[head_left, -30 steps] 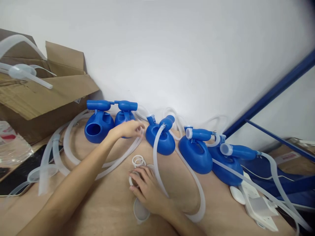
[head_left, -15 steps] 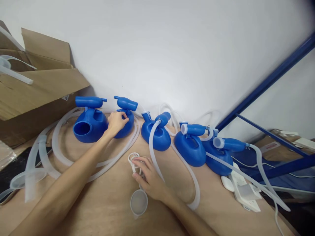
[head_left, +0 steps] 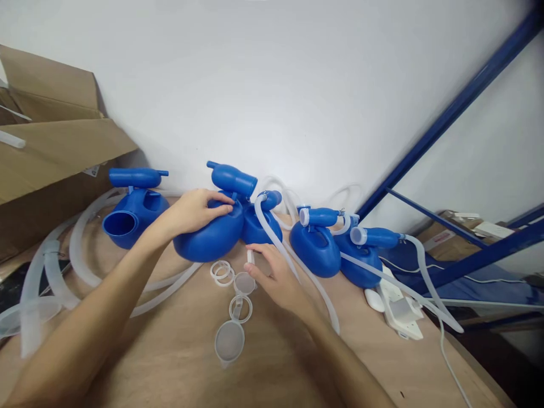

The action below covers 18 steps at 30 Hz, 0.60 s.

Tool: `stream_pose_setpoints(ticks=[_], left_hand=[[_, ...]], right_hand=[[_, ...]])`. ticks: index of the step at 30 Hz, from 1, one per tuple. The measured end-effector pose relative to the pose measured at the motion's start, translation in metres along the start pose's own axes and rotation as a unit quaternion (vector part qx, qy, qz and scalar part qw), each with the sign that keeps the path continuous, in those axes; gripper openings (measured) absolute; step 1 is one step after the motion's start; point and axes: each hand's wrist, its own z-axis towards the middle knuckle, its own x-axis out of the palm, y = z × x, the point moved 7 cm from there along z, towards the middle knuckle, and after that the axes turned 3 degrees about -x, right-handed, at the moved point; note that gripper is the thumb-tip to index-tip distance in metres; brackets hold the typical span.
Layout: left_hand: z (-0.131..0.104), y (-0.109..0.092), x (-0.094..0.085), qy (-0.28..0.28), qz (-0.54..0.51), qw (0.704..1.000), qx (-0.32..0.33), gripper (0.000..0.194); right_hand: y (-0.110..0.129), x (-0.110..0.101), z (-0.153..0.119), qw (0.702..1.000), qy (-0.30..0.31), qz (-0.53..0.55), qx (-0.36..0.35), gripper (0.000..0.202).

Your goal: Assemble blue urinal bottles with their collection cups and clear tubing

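Note:
My left hand [head_left: 198, 212] grips the top of a blue bottle [head_left: 212, 238], which has a blue spout piece [head_left: 233, 180] on it. Between the thumb and fingers of my right hand [head_left: 274, 275] is a small white ring [head_left: 250, 256], seen edge-on. White rings [head_left: 222, 273] lie on the table beside it. Clear round caps [head_left: 229, 341] joined to a ring lie nearer to me. Another blue bottle [head_left: 144, 207] with a wide open mouth stands to the left.
More blue bottles [head_left: 315, 249] with hoses stand along the wall at the right. Clear tubes [head_left: 80, 255] curl on the table [head_left: 170, 362] at the left, near a cardboard box [head_left: 55, 147]. A power strip [head_left: 399, 309] and a blue metal frame [head_left: 446, 113] are at the right.
The blue bottle under my left hand has come nearer and to the right. My right hand has picked up a white ring and moved right, uncovering the clear caps.

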Motion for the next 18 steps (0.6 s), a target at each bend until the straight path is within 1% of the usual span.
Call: stream_pose_setpoints(ticks=[1,3,5,7,9,11,12,14,16,18], left_hand=[[-0.004,-0.002,0.001,0.025,-0.009,1.000,0.001,0.050],[-0.015,-0.004,0.000,0.056,-0.012,0.998,0.006,0.051],[-0.032,-0.006,-0.007,0.074,-0.011,0.997,0.015,0.052],[-0.054,-0.004,-0.013,0.095,-0.003,0.995,0.014,0.053],[-0.081,0.005,-0.015,0.118,0.027,0.993,-0.012,0.051],[-0.109,0.019,-0.012,0.135,0.060,0.988,-0.051,0.048],[-0.122,0.026,-0.010,0.130,0.069,0.987,-0.063,0.047],[-0.146,0.037,-0.001,0.123,0.072,0.988,-0.066,0.044],[-0.163,0.046,0.010,0.100,0.070,0.990,-0.067,0.042],[-0.174,0.052,0.019,0.077,0.069,0.992,-0.079,0.044]], right_hand=[[-0.002,-0.001,0.001,1.000,0.000,0.008,0.009,0.035],[-0.007,-0.002,0.002,0.999,0.001,0.027,0.027,0.033],[-0.011,0.001,0.004,0.998,0.029,0.049,0.038,0.032],[-0.014,0.006,0.005,0.994,0.074,0.063,0.039,0.031],[-0.015,0.012,0.005,0.991,0.121,0.045,0.031,0.029],[-0.015,0.016,0.004,0.988,0.151,-0.009,0.017,0.028],[-0.015,0.019,0.004,0.986,0.162,-0.037,0.010,0.027],[-0.014,0.022,0.003,0.982,0.171,-0.077,0.001,0.026],[-0.015,0.024,0.002,0.983,0.165,-0.084,0.002,0.028],[-0.016,0.024,0.002,0.985,0.156,-0.075,0.002,0.029]])
